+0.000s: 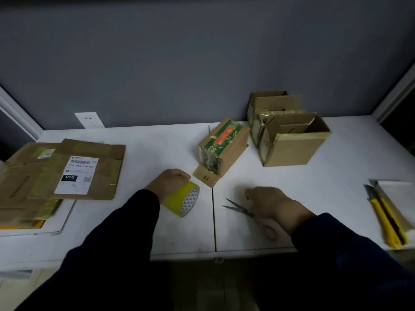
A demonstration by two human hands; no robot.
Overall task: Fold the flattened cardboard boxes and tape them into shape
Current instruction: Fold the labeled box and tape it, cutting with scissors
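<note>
Cardboard box lying mid-table, end flap open, just beyond both hands. Left hand wrapped round tape roll; right hand curled on scissors. Press flap flush, then tape straight across seam.

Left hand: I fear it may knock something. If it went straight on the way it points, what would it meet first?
Probably the open flap of the small cardboard box lying on its side, ahead of the left hand, which grips the yellow tape roll. One view, so depth is uncertain.
</note>
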